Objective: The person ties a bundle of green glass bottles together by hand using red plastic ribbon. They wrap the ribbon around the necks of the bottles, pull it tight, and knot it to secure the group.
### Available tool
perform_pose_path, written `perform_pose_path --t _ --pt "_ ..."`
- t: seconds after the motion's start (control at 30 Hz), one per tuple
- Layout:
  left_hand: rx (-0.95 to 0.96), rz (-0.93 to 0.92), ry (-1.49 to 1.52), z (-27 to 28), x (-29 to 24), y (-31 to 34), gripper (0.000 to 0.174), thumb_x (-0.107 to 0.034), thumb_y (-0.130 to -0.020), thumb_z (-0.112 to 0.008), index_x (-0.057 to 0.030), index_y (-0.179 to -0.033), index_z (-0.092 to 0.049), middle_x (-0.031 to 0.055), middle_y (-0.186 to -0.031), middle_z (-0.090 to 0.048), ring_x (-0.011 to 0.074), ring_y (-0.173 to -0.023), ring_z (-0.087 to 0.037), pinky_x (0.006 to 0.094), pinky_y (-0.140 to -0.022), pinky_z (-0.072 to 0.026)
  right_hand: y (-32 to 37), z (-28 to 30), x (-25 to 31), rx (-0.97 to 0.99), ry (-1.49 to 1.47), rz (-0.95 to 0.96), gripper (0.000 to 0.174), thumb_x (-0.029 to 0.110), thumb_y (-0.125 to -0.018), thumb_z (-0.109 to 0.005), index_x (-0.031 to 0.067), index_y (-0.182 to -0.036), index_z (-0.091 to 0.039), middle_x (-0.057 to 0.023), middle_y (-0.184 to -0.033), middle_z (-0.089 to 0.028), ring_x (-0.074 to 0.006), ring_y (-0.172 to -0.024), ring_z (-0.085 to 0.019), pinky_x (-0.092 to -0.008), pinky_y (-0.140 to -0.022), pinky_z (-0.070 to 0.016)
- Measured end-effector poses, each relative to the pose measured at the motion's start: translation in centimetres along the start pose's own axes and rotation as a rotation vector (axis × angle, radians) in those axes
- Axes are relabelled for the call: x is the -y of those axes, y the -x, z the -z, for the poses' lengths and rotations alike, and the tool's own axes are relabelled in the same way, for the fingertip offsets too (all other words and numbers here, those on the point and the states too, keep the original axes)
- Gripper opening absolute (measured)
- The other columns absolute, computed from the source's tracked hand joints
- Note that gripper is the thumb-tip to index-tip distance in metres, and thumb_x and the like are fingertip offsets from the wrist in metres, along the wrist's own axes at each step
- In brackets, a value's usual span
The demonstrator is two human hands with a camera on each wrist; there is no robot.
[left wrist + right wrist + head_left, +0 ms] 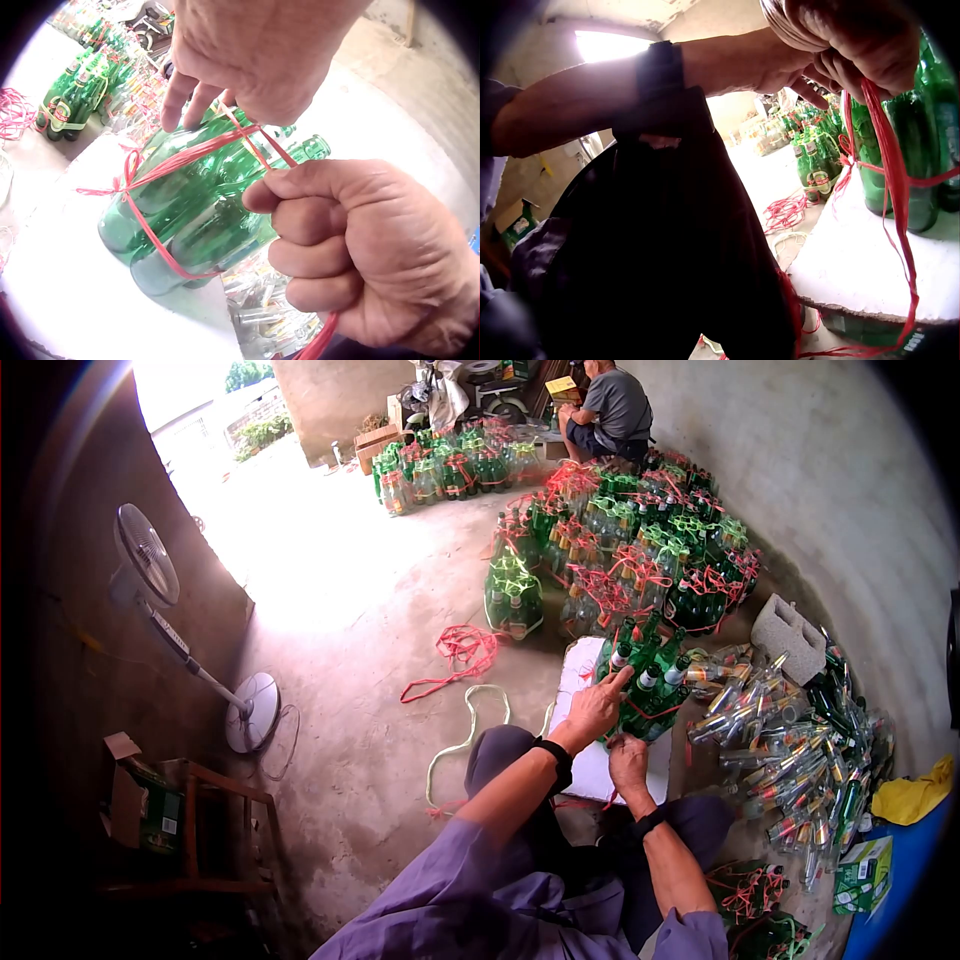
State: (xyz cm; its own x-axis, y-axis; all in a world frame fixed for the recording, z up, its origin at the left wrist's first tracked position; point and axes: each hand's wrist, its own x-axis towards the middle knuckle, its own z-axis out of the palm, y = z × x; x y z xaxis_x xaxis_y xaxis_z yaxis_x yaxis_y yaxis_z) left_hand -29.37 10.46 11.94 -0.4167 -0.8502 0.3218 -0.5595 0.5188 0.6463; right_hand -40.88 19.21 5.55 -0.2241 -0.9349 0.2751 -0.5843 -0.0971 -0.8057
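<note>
Green bottles (650, 710) (161, 259) stand bunched on a white board (588, 772) (862, 277), with red ribbon (184, 155) (895, 165) tied around them. Over the bunch, my left hand (592, 712) (251, 60) has its fingers extended against the bottles and ribbon; its thumb is hidden in the left wrist view. Low on the near side, my right hand (629, 762) (360, 247) (847, 37) pinches the ribbon between thumb and curled index finger, the other fingers folded. A long ribbon tail hangs below it.
Bundled bottles (610, 580) fill the floor ahead, and loose clear bottles (780, 760) lie at the right beside a concrete block (788, 638). Red ribbon (468, 650) lies ahead left. A fan (250, 710) stands left; a person (612, 415) sits at the back.
</note>
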Motion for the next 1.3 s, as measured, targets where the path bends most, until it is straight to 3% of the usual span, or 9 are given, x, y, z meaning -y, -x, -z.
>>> perform_pose_path --t 0.3,0.37,0.97,1.03,1.3 --pt "0.02 0.01 0.002 -0.3 0.3 -0.1 0.05 -0.016 -0.093 -0.053 -0.0166 -0.141 -0.038 0.0153 -0.122 -0.062 0.0421 -0.088 -0.065 0.0511 -0.066 -0.0507 0.0 0.1 -0.1 0.001 -0.008 0.01 0.018 0.006 -0.083 -0.053 -0.0028 -0.076 -0.067 -0.0231 -0.073 -0.066 -0.0383 -0.071 -0.067 -0.0426 -0.068 -0.0514" --pt "-0.029 -0.013 0.006 -0.5 0.4 -0.1 0.049 -0.015 -0.089 -0.055 -0.0157 -0.136 -0.04 0.0157 -0.121 -0.062 0.0424 -0.082 -0.064 0.0512 -0.064 -0.049 0.0 0.1 -0.1 -0.002 -0.01 0.012 0.018 0.006 -0.083 -0.053 -0.0026 -0.075 -0.067 -0.0228 -0.073 -0.066 -0.0379 -0.071 -0.067 -0.0425 -0.067 -0.0515" --pt "-0.028 -0.043 0.037 0.0 0.4 0.2 0.049 -0.017 -0.092 -0.054 -0.0153 -0.139 -0.04 0.0149 -0.119 -0.062 0.0423 -0.083 -0.064 0.0517 -0.061 -0.0491 -0.8 2.2 0.7 0.078 0.014 0.031 0.021 0.008 -0.086 -0.051 -0.0038 -0.074 -0.063 -0.0243 -0.072 -0.064 -0.04 -0.071 -0.065 -0.0447 -0.067 -0.0494" --pt "-0.013 -0.041 0.039 0.4 0.2 0.2 0.048 -0.017 -0.093 -0.053 -0.0149 -0.139 -0.04 0.0146 -0.119 -0.062 0.042 -0.083 -0.064 0.0517 -0.061 -0.0491 -1.0 2.6 0.6 0.116 0.021 0.031 0.026 0.01 -0.086 -0.048 -0.0048 -0.074 -0.065 -0.0231 -0.073 -0.065 -0.0357 -0.07 -0.066 -0.0409 -0.068 -0.05" --pt "0.013 -0.023 0.024 0.0 0.5 -0.1 0.048 -0.018 -0.093 -0.053 -0.0162 -0.14 -0.039 0.0128 -0.121 -0.06 0.0413 -0.085 -0.064 0.0514 -0.061 -0.049 -1.0 2.6 -0.5 0.16 -0.063 -0.032 0.028 0.012 -0.088 -0.049 -0.005 -0.073 -0.065 -0.0199 -0.068 -0.064 -0.0294 -0.063 -0.064 -0.0382 -0.064 -0.0483"
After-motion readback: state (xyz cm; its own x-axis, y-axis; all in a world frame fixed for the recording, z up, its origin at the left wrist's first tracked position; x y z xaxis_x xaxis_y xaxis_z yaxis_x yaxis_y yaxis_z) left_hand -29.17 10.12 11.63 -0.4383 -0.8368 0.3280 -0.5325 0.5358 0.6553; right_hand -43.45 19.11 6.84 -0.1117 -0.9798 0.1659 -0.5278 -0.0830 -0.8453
